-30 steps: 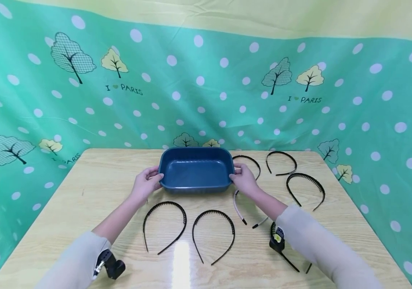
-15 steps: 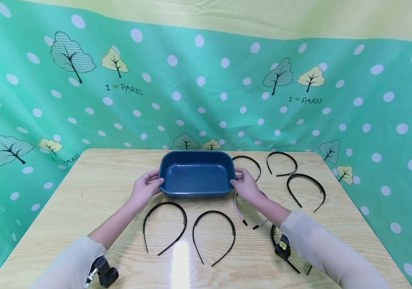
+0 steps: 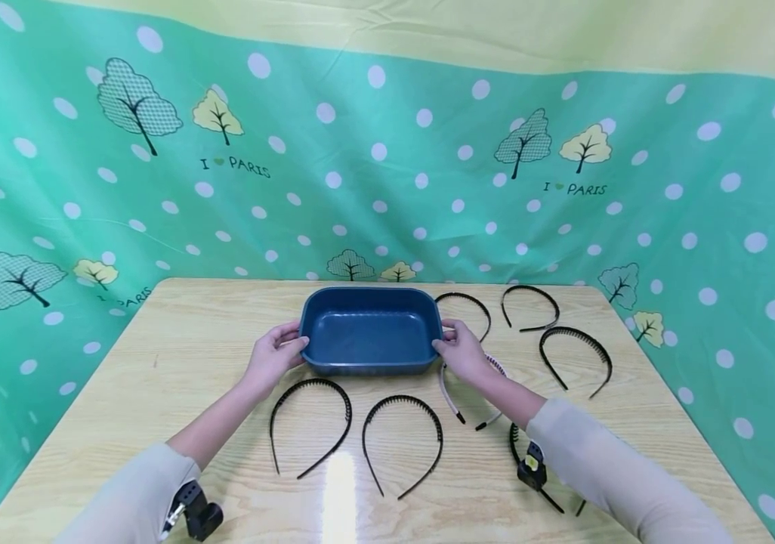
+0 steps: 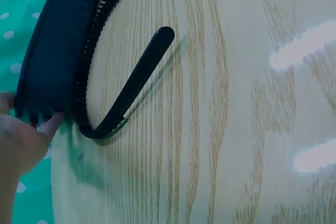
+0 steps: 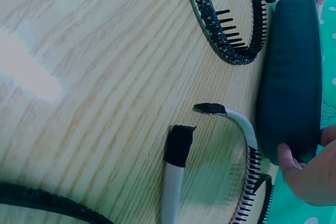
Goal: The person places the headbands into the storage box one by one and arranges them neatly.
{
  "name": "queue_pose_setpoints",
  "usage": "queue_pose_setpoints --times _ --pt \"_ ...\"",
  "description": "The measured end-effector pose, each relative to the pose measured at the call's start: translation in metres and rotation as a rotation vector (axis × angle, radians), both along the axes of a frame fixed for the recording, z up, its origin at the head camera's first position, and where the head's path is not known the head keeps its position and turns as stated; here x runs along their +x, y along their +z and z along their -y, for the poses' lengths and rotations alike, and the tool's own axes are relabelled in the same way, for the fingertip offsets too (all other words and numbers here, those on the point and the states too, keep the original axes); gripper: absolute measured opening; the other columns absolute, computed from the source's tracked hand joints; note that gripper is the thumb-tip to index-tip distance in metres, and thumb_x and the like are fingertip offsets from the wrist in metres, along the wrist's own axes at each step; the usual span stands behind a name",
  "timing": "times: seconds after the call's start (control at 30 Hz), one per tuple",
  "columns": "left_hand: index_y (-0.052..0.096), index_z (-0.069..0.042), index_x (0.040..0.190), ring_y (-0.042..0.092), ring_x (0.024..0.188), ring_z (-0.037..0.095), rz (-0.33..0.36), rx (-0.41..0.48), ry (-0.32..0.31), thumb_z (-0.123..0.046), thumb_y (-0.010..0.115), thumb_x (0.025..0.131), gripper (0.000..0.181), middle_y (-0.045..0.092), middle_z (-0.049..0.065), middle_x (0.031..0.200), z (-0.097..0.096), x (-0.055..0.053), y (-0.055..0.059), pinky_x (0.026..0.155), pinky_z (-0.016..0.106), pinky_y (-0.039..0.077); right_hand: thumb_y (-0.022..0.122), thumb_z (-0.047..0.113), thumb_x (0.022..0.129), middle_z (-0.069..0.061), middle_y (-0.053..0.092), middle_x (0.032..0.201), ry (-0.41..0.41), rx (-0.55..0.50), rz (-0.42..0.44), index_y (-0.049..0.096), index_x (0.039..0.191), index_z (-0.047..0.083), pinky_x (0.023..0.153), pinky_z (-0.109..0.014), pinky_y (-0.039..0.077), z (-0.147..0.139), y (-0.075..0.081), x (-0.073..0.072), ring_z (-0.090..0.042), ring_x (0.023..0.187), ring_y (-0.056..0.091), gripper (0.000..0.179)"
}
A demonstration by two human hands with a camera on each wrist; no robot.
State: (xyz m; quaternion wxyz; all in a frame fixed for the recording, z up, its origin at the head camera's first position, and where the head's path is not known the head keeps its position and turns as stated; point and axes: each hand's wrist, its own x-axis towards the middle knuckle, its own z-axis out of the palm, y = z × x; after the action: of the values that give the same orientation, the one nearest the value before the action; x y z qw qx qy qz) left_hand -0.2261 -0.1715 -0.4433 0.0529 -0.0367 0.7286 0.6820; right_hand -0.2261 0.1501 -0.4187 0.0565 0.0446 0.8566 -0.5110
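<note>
A dark blue rectangular plastic bin (image 3: pixel 372 338) stands at the back middle of the table, its open top facing up. My left hand (image 3: pixel 275 358) grips its left end, with the thumb on the near side of the rim. At the opposite end my right hand (image 3: pixel 461 352) holds it the same way, thumb in front and fingers behind. The bin's outer wall (image 4: pixel 58 51) fills the upper left of the left wrist view. Beneath my right forearm lies a white headband (image 3: pixel 451 402) with black tips, partly hidden. No headband shows inside the bin.
Two black toothed headbands, one left (image 3: pixel 314 381) and one central (image 3: pixel 399 398), lie in front of the bin. More black headbands lie right of it, among them a far one (image 3: pixel 530 287) and a toothed one (image 3: pixel 574 330). My right sleeve (image 3: pixel 605 461) covers part of another.
Both hands have drawn the bin slightly toward me, mostly in the first half second. Their hold on its ends stays the same, and the headbands lie where they were.
</note>
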Motion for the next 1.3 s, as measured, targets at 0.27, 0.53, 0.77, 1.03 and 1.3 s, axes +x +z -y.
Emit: queue_pose_setpoints --times 0.27,0.53,0.77,1.03,1.3 --pt "0.037 0.004 0.138 0.060 0.104 0.018 0.020 -0.003 0.010 -0.009 0.053 0.094 0.048 0.044 0.026 0.133 0.003 -0.001 -0.002 0.079 0.022 0.055 0.055 0.012 0.094 -0.017 0.057 0.116 0.006 -0.014 0.017 0.037 0.139 0.003 0.071 -0.023 0.049 0.001 0.000 -0.001 -0.021 0.095 0.060 0.049" --pt "0.036 0.001 0.140 0.059 0.109 0.022 0.045 -0.007 0.012 -0.011 0.054 0.094 0.050 0.044 0.025 0.135 0.004 -0.001 -0.002 0.082 0.025 0.055 0.055 0.016 0.094 -0.017 0.056 0.115 0.021 -0.009 0.032 0.038 0.139 0.007 0.064 -0.027 0.048 -0.004 -0.001 -0.001 -0.024 0.089 0.060 0.049" --pt "0.031 -0.006 0.144 0.059 0.107 0.023 0.045 -0.016 -0.014 -0.013 0.053 0.095 0.055 0.042 0.025 0.135 0.003 -0.002 -0.002 0.083 0.029 0.055 0.055 0.016 0.094 -0.018 0.055 0.117 0.031 -0.025 0.043 0.037 0.139 0.007 0.069 -0.037 0.051 -0.007 0.000 -0.001 -0.032 0.088 0.060 0.050" --pt "0.031 -0.007 0.145 0.059 0.108 0.028 0.041 -0.060 -0.017 -0.016 0.053 0.095 0.054 0.043 0.024 0.132 0.003 -0.005 0.000 0.080 0.029 0.056 0.054 0.019 0.094 -0.019 0.055 0.117 0.059 0.016 0.016 0.040 0.138 0.005 0.075 -0.039 0.053 -0.013 0.005 -0.001 -0.034 0.097 0.060 0.048" --pt "0.032 -0.008 0.144 0.056 0.109 0.035 -0.021 -0.171 -0.025 -0.016 0.055 0.094 0.056 0.045 0.025 0.129 0.001 -0.010 0.000 0.075 0.032 0.058 0.055 0.022 0.094 -0.017 0.059 0.115 0.045 0.124 -0.047 0.045 0.135 0.005 0.070 -0.027 0.049 -0.027 0.008 -0.003 -0.026 0.097 0.060 0.046"
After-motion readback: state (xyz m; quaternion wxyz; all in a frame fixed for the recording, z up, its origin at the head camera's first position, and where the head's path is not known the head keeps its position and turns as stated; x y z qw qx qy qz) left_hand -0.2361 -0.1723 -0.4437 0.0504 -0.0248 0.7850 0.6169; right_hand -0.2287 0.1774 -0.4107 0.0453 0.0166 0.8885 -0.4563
